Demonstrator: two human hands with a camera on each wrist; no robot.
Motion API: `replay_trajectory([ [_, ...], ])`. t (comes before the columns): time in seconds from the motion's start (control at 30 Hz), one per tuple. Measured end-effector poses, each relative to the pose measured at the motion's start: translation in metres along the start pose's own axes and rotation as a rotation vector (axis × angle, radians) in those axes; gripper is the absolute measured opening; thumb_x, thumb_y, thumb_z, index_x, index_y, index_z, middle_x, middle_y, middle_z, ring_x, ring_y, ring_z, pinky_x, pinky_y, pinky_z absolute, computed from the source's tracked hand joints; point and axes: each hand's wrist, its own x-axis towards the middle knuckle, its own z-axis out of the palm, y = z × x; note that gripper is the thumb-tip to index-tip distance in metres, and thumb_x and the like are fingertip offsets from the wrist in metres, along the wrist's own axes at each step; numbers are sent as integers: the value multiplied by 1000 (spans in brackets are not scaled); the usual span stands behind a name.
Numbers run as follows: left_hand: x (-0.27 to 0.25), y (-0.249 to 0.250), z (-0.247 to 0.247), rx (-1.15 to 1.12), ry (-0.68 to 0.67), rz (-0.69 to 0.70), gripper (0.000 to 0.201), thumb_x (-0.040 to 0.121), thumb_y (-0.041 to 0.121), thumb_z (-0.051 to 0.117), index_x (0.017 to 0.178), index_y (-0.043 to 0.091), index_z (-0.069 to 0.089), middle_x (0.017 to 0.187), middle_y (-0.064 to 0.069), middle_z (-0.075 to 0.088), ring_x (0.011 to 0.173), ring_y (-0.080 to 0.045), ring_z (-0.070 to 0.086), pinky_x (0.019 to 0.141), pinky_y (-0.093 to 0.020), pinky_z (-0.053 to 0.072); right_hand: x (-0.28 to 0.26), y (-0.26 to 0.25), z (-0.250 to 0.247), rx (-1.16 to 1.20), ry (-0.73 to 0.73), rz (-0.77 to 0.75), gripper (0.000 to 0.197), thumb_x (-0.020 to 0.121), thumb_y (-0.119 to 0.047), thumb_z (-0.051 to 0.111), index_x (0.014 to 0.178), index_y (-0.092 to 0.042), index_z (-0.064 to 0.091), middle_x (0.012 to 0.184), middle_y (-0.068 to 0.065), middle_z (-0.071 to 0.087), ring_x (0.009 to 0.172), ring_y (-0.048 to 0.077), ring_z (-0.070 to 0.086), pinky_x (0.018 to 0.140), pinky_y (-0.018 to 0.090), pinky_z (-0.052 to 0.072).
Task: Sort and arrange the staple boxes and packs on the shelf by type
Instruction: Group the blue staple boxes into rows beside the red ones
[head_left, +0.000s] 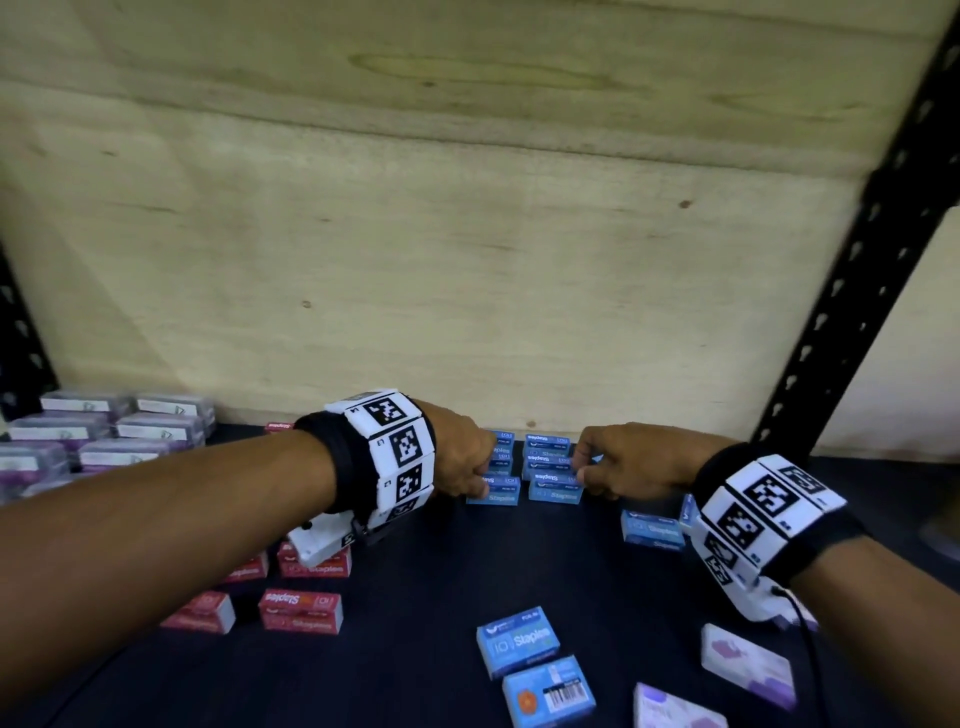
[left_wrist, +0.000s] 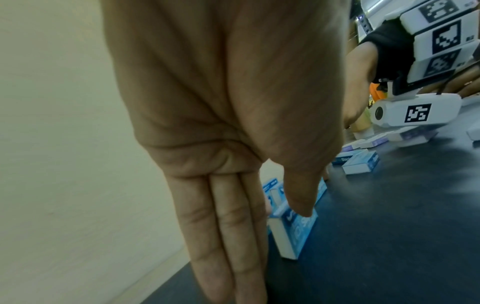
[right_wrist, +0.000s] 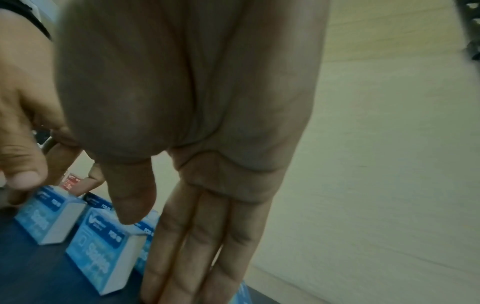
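Note:
Blue staple boxes stand in two short rows against the plywood back wall, a left row (head_left: 493, 491) and a right row (head_left: 553, 488). My left hand (head_left: 475, 480) touches the left row from its left side. In the left wrist view its fingers (left_wrist: 233, 236) are straight and together, and the thumb tip rests on a blue box (left_wrist: 298, 232). My right hand (head_left: 587, 470) touches the right row from its right. In the right wrist view its fingers (right_wrist: 197, 246) lie straight beside a blue box (right_wrist: 98, 251), with the thumb over the box's top. Neither hand lifts a box.
Red staple boxes (head_left: 301, 610) lie at the front left, under my left forearm. Clear purple packs (head_left: 104, 436) are grouped at the far left. Loose blue boxes (head_left: 517, 642) (head_left: 652, 530) and white-purple boxes (head_left: 748, 665) lie at the front and right. A black shelf upright (head_left: 857, 280) rises on the right.

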Motion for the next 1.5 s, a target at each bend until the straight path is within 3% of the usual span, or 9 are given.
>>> replay_trajectory([
  [0.07, -5, 0, 0, 13, 20, -36, 48, 97, 47, 49, 129, 12, 41, 100, -4, 57, 86, -19, 49, 76, -33, 42, -7, 1, 0, 10, -2, 13, 19, 98, -38, 54, 113, -26, 56, 100, -10, 62, 92, 12, 58, 90, 30, 46],
  [0.23, -30, 10, -13, -41, 143, -59, 41, 95, 49, 53, 118, 16, 45, 73, 7, 47, 65, -11, 46, 68, -30, 41, -27, 14, -4, -28, 17, 45, 20, 89, -37, 66, 105, -31, 56, 101, -8, 62, 90, 14, 59, 87, 29, 48],
  [0.4, -47, 34, -4, -190, -48, 74, 32, 85, 52, 65, 94, 22, 60, 70, 8, 63, 66, -12, 62, 73, -31, 52, -44, 27, -4, 6, -39, 113, 23, 79, -29, 80, 91, -29, 60, 92, -9, 68, 86, 13, 62, 90, 31, 50],
  [0.6, -51, 54, 21, -198, -142, 165, 41, 80, 52, 72, 107, 21, 64, 104, 3, 69, 81, -10, 60, 77, -29, 52, -55, 35, 5, -41, -58, 193, 37, 72, -33, 86, 101, -30, 63, 104, -5, 69, 93, 14, 63, 82, 27, 48],
  [0.83, -55, 55, 23, -177, -111, 198, 43, 78, 50, 74, 110, 23, 64, 102, 8, 64, 76, -3, 52, 65, -20, 43, -50, 34, 13, -49, -21, 213, 44, 66, -35, 89, 97, -32, 58, 99, -8, 64, 93, 15, 63, 86, 31, 52],
  [0.97, -54, 53, 24, -169, -97, 204, 38, 79, 44, 76, 109, 22, 67, 100, 8, 65, 83, -7, 57, 78, -26, 53, -48, 32, 15, -61, -30, 209, 48, 68, -36, 87, 108, -31, 62, 100, -11, 64, 94, 13, 61, 89, 30, 50],
  [1.07, -52, 52, 24, -139, -76, 192, 35, 80, 39, 77, 108, 21, 67, 98, 8, 63, 84, -10, 58, 82, -30, 53, -47, 29, 15, -38, -51, 163, 40, 70, -36, 86, 104, -28, 67, 90, -12, 63, 83, 9, 58, 76, 23, 47],
  [1.23, -47, 45, 20, -201, -62, 185, 37, 76, 31, 82, 106, 21, 64, 88, 12, 59, 78, -6, 54, 74, -24, 49, -42, 22, 16, 40, -58, 103, 33, 69, -37, 87, 94, -26, 67, 86, -12, 67, 80, 8, 60, 82, 25, 48],
  [1.5, -38, 31, 16, -111, 56, 108, 28, 86, 26, 73, 111, 18, 63, 94, 7, 55, 86, -11, 51, 59, -19, 37, -35, 9, 17, -39, -37, 21, 24, 76, -36, 82, 84, -30, 60, 82, -13, 61, 75, 6, 55, 69, 23, 41],
])
